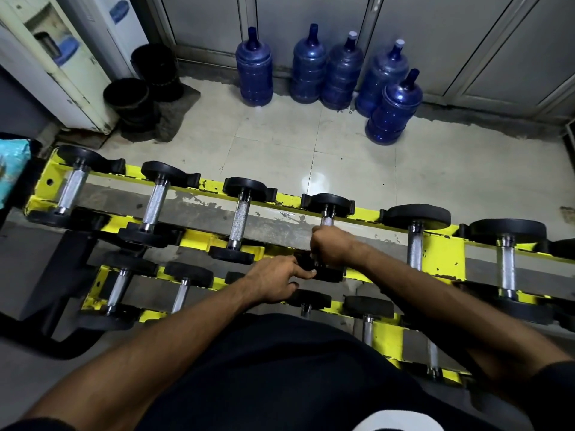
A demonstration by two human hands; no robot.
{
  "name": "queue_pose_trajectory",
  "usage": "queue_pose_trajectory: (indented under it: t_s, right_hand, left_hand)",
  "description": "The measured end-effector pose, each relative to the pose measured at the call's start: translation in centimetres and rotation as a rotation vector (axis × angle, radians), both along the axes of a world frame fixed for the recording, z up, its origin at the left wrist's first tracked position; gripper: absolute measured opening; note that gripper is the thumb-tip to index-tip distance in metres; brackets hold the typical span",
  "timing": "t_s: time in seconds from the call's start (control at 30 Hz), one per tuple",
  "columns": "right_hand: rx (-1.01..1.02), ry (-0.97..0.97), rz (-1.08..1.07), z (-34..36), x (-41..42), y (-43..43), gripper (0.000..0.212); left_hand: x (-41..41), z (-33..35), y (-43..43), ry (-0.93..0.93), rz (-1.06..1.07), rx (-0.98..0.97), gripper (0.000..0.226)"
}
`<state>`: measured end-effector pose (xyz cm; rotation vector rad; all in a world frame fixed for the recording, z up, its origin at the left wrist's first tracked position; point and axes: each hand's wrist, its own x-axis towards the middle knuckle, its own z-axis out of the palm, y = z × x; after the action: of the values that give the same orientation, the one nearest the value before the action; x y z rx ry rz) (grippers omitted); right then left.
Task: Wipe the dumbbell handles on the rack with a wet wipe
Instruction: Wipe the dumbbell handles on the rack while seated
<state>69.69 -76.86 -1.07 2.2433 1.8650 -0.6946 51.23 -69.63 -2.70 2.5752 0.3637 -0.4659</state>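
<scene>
A yellow rack point(441, 255) holds several black dumbbells with knurled steel handles on two tiers. My right hand point(331, 246) is wrapped around the handle of the fourth dumbbell point(329, 204) on the top tier; only the handle's far end shows above my fist. No wet wipe is visible; my fist may hide one. My left hand point(275, 283) touches that dumbbell's near black head point(326, 273), its thumb and forefinger extended against it. Bare handles to the left point(238, 222) and right point(415, 250) lie untouched.
Several blue water jugs point(340, 73) stand on the tiled floor behind the rack. Black buckets point(137, 101) and a water dispenser point(59, 57) are at the back left. A teal packet point(12, 169) sits at the left edge. Lower-tier dumbbells point(185, 290) lie under my arms.
</scene>
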Motion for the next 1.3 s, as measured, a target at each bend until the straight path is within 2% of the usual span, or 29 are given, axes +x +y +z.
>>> queue_pose_trajectory:
  t_s: [0.1, 0.13, 0.27, 0.37, 0.43, 0.57, 0.7, 0.77, 0.83, 0.9, 1.03, 1.1, 1.17, 1.23, 1.3]
  right_hand:
    - [0.295, 0.174, -0.491, -0.9, 0.5, -2.4, 0.009]
    - [0.318, 0.229, -0.637, -1.4, 0.1, -3.2, 0.006]
    - [0.242, 0.550, -1.072, -2.8, 0.0, -4.6, 0.017]
    - [0.372, 0.808, -1.453, -3.0, 0.8, -3.7, 0.023]
    - [0.372, 0.860, -1.528, -3.3, 0.6, -3.4, 0.027]
    - [0.110, 0.756, -1.366, -3.5, 0.9, -3.8, 0.024]
    - [0.190, 0.874, -1.378, -2.2, 0.7, -3.0, 0.030]
    - [0.137, 0.945, -1.306, -2.1, 0.5, -3.3, 0.043]
    - [0.048, 1.035, -1.275, -2.3, 0.8, -4.0, 0.047]
    - [0.082, 1.031, -1.324, -2.5, 1.1, -4.2, 0.038]
    - [0.303, 0.910, -1.468, -3.2, 0.2, -3.7, 0.026]
    - [0.325, 0.848, -1.434, -3.8, -0.1, -4.3, 0.022]
    - [0.310, 0.722, -1.207, -3.9, 0.1, -5.3, 0.015]
    - [0.309, 0.613, -0.849, -3.1, 0.6, -6.1, 0.008]
    - [0.301, 0.451, -0.454, -2.2, 0.8, -5.7, 0.016]
  left_hand:
    - [-0.1, -0.1, 0.0, -0.006, 0.011, -0.008, 0.048]
    - [-0.1, -0.1, -0.1, -0.009, 0.018, -0.013, 0.048]
    - [-0.2, -0.3, -0.1, -0.012, 0.042, -0.040, 0.047]
    - [-0.1, -0.3, 0.0, -0.007, 0.047, -0.046, 0.046]
    - [0.0, -0.3, 0.0, 0.000, 0.050, -0.047, 0.045]
    - [0.0, -0.2, 0.1, 0.009, 0.040, -0.042, 0.045]
    - [0.2, -0.1, 0.1, 0.013, 0.035, -0.044, 0.044]
    - [0.1, -0.1, 0.1, 0.018, 0.035, -0.047, 0.044]
    - [0.1, -0.2, 0.2, 0.026, 0.039, -0.054, 0.044]
    - [0.3, -0.1, 0.3, 0.026, 0.033, -0.054, 0.043]
    - [0.5, -0.2, 0.4, 0.017, 0.031, -0.051, 0.041]
    - [0.4, -0.3, 0.3, 0.021, 0.031, -0.049, 0.041]
    - [0.4, -0.3, 0.3, 0.026, 0.022, -0.043, 0.042]
    - [0.5, -0.2, 0.3, 0.031, 0.017, -0.037, 0.042]
    - [0.5, 0.1, 0.2, 0.034, 0.009, -0.025, 0.042]
